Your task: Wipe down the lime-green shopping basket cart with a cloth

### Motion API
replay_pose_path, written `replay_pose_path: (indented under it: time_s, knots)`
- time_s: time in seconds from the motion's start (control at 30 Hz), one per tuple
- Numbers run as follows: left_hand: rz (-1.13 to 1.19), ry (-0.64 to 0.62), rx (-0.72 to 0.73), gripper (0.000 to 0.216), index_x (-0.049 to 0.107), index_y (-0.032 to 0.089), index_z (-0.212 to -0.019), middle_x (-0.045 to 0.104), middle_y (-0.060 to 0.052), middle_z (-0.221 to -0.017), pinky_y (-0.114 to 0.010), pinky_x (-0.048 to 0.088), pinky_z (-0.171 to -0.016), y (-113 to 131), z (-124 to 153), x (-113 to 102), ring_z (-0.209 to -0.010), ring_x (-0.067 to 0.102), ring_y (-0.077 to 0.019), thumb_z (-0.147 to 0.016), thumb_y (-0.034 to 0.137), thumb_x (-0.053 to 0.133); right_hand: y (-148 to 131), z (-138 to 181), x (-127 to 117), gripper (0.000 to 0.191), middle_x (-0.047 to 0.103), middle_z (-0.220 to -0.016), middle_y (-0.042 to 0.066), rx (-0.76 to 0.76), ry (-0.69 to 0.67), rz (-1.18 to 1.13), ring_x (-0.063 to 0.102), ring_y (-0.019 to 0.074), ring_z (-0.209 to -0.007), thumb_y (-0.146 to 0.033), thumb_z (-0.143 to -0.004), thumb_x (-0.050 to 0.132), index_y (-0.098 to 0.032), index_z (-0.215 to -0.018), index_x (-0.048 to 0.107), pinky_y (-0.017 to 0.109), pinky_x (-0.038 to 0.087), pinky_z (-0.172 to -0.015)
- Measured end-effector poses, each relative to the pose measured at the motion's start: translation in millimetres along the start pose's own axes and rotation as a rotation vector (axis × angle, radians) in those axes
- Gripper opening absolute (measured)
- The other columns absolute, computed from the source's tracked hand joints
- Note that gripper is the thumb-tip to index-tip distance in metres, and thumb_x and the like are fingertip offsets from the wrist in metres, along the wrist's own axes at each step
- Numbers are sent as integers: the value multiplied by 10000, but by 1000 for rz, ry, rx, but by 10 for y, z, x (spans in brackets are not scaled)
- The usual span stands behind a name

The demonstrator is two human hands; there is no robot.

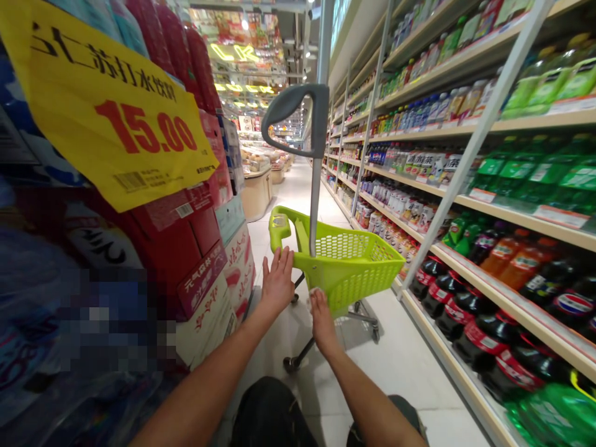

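A lime-green shopping cart stands in front of me, its basket side pierced with holes. From it rises a grey pole topped by a grey loop handle. My left hand is open, fingers stretched out and touching the cart's near green edge. Lower down, my right hand presses a crumpled white wipe against the cart's near end. Whether the wipe is paper or cloth I cannot tell. Part of it is hidden under the fingers.
Stacked drink cartons with a yellow price sign rise close on the left. Shelves of bottles line the right side. The cart's wheels rest on the pale tiled floor. Display counters stand farther along the aisle.
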State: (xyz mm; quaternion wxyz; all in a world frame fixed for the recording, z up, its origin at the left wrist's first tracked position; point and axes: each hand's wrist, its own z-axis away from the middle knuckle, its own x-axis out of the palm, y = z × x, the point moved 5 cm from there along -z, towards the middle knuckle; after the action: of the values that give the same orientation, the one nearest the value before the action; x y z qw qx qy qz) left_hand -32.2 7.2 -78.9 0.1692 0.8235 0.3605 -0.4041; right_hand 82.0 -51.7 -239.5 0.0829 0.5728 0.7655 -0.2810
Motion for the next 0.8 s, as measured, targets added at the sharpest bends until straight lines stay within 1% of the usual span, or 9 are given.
replay_pose_path:
  time_s: [0.07, 0.1, 0.2, 0.3, 0.43, 0.53, 0.63, 0.73, 0.8]
  knots:
    - [-6, -5, 16, 709, 304, 100, -1350, 285, -92, -1438, -499, 151, -1083, -4, 3, -8, -1340, 209, -259, -652, 100, 429, 61, 170, -17, 549, 462, -1327, 90, 19, -5, -16, 315, 192, -1297, -19, -826, 305, -215, -1335, 367, 443, 372, -1015]
    - [-5, -3, 21, 704, 309, 102, -1348, 288, -89, -1437, -500, 150, -1083, -4, 5, -9, -1340, 210, -259, -655, 100, 428, 78, 111, -81, 553, 446, -1341, 89, 55, 22, -22, 318, 197, -1296, -29, -829, 303, -215, -1348, 344, 449, 367, -1017]
    - [6, 24, 16, 702, 311, 96, -1346, 300, -98, -1432, -498, 155, -1081, 19, 18, -1, -1340, 204, -265, -656, 102, 438, 21, -444, -324, 550, 290, -1434, 101, 168, 163, -32, 225, 210, -1334, -88, -859, 294, -200, -1394, 231, 480, 290, -1056]
    - [20, 58, 12, 708, 313, 85, -1342, 309, -113, -1427, -489, 164, -1077, 59, 37, 5, -1340, 201, -273, -649, 111, 454, -149, -843, -321, 554, 199, -1467, 103, 135, 202, -44, 154, 201, -1354, -104, -868, 292, -180, -1406, 186, 463, 249, -1081]
    - [28, 87, 62, 674, 350, 89, -1321, 341, -107, -1412, -473, 159, -1075, 77, 49, -21, -1321, 241, -272, -656, 123, 455, -189, -479, -84, 571, 267, -1446, 78, 98, 152, -75, 199, 194, -1343, -56, -844, 271, -215, -1391, 238, 454, 323, -1042]
    - [43, 117, 106, 629, 388, 98, -1296, 400, -98, -1379, -452, 180, -1066, 60, 32, -60, -1289, 294, -268, -670, 121, 446, -102, -363, -151, 550, 327, -1419, 73, 140, 145, -83, 272, 199, -1315, -77, -842, 283, -222, -1373, 289, 454, 342, -1026]
    - [92, 151, 116, 588, 412, 93, -1274, 474, -102, -1316, -424, 248, -1031, 62, 1, -99, -1227, 364, -265, -688, 124, 444, -72, -798, -423, 502, 314, -1418, 121, 178, 222, -50, 239, 219, -1325, -141, -853, 316, -143, -1354, 329, 473, 279, -1059]
    - [147, 180, 95, 558, 430, 94, -1256, 523, -114, -1254, -419, 297, -993, 76, -20, -133, -1173, 407, -264, -699, 130, 447, -60, -1276, -507, 471, 406, -1356, 133, 104, 121, -59, 307, 207, -1289, -123, -828, 324, -122, -1288, 427, 441, 305, -1052]
    - [176, 182, 104, 541, 433, 109, -1252, 532, -112, -1240, -418, 304, -990, 71, -29, -149, -1167, 413, -259, -711, 130, 438, 63, -1370, -511, 464, 471, -1297, 135, 89, 73, -49, 367, 206, -1248, -90, -801, 333, -126, -1240, 478, 438, 328, -1036]
